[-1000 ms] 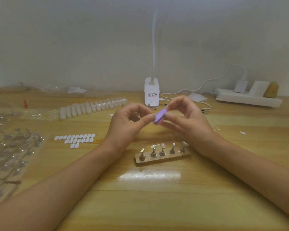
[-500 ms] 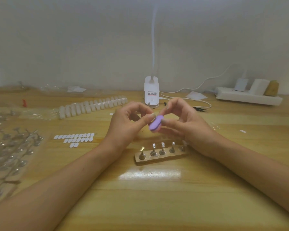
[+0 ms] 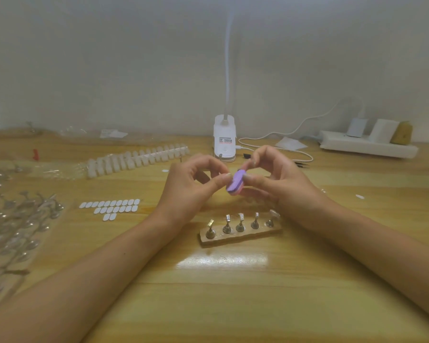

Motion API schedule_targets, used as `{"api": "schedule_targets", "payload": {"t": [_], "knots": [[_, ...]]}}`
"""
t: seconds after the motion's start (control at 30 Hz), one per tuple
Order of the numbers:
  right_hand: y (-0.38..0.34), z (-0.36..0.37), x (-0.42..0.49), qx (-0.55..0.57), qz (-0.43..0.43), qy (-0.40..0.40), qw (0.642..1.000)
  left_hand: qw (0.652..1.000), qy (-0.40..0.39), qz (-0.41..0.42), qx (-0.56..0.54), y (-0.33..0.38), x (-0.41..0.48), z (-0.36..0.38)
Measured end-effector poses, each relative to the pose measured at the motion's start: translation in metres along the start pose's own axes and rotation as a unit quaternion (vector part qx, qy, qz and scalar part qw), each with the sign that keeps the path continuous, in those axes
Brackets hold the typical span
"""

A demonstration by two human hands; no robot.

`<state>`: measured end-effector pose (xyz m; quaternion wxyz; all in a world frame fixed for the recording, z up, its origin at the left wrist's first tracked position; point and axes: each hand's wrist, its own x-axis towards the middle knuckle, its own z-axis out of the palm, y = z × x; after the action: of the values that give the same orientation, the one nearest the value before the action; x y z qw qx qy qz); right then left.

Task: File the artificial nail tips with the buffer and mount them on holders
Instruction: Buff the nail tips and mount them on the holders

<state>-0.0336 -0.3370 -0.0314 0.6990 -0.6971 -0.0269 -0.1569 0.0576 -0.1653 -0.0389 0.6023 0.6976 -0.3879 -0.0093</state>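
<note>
- Head view: the purple buffer (image 3: 235, 185) is up in the air, behind the wooden block (image 3: 245, 238) and above it, between the two hands.
- The right hand (image 3: 278, 180) grips the buffer. Its thumb and fingers curl round the right side of it.
- The left hand (image 3: 188, 191) has its thumb and first finger pinched together, right at the buffer's left edge. What they pinch is too small to see. I think it is a nail tip.
- So I think the step now is filing: one tip is rubbed on the buffer.
- Five little metal holders (image 3: 240, 225) stand in a row on the wooden block. The one at the right end (image 3: 273, 216) seems to have a pale tip on it already. The other four tops look bare.
- Next, I think the filed tip has to go down onto a bare holder. That calls for a small, careful move straight to the block, and a soft press so that the holder does not tip over.
- To the left of the block lies a sheet of white sticky pads (image 3: 112, 207). Farther left is a clear bag of spare holders (image 3: 15, 226).
- Behind the block and to the left lies a long strip of white nail tips (image 3: 139, 157).
- Right behind the block, past the hands, stands a white lamp base (image 3: 224, 138) with a white cable (image 3: 282, 134). Far back to the right lies a power strip (image 3: 367, 144).
- Nothing lies between the hands and the block. Only the right wrist hangs close over the block's right end, so it could bump that holder.
</note>
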Motion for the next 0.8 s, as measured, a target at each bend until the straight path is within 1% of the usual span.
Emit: {"api": "schedule_targets", "payload": {"t": [0.1, 0.23, 0.3, 0.33, 0.37, 0.43, 0.47, 0.5, 0.57, 0.6, 0.63, 0.7, 0.73, 0.77, 0.8], "knots": [[-0.002, -0.002, 0.001, -0.017, -0.015, 0.044, 0.999, 1.000, 0.001, -0.009, -0.003, 0.000, 0.000, -0.001], [-0.003, -0.002, 0.001, -0.041, -0.020, 0.041, 0.998, 1.000, -0.007, 0.007, 0.020, 0.004, -0.002, 0.001], [-0.007, -0.005, 0.003, -0.035, -0.033, 0.077, 0.996, 0.999, -0.010, 0.020, 0.033, 0.006, -0.003, 0.002], [-0.009, -0.008, 0.003, -0.049, -0.038, 0.090, 0.994, 0.999, -0.007, 0.026, 0.039, 0.006, -0.003, 0.001], [-0.009, -0.008, 0.002, -0.070, -0.035, 0.085, 0.993, 0.999, -0.003, 0.030, 0.042, 0.007, -0.004, 0.001], [-0.005, -0.003, -0.001, -0.090, -0.020, 0.022, 0.996, 0.998, 0.001, 0.034, 0.049, 0.009, -0.004, 0.001], [-0.002, 0.000, -0.002, -0.090, -0.018, 0.003, 0.996, 0.998, 0.000, 0.034, 0.055, 0.009, -0.004, 0.001], [-0.001, 0.001, -0.001, -0.082, -0.021, 0.015, 0.996, 0.998, -0.003, 0.033, 0.058, 0.009, -0.003, 0.001], [-0.004, 0.000, 0.002, -0.035, -0.027, 0.098, 0.994, 0.998, -0.007, 0.032, 0.061, 0.010, -0.004, 0.002], [-0.006, -0.004, 0.003, -0.031, -0.029, 0.124, 0.991, 0.998, -0.006, 0.033, 0.062, 0.010, -0.004, 0.002], [-0.006, -0.007, 0.003, -0.048, -0.026, 0.120, 0.991, 0.997, -0.005, 0.035, 0.062, 0.010, -0.005, 0.002], [-0.004, -0.005, -0.002, -0.092, -0.004, 0.028, 0.995, 0.997, -0.001, 0.038, 0.066, 0.010, -0.004, 0.002], [-0.001, -0.002, -0.004, -0.097, -0.001, -0.002, 0.995, 0.997, -0.003, 0.040, 0.070, 0.010, -0.004, 0.002], [-0.001, -0.001, -0.003, -0.089, -0.005, 0.006, 0.996, 0.996, -0.006, 0.043, 0.073, 0.010, -0.004, 0.001], [-0.003, 0.000, 0.000, -0.065, -0.012, 0.045, 0.997, 0.996, -0.009, 0.044, 0.074, 0.010, -0.004, 0.001]]}}
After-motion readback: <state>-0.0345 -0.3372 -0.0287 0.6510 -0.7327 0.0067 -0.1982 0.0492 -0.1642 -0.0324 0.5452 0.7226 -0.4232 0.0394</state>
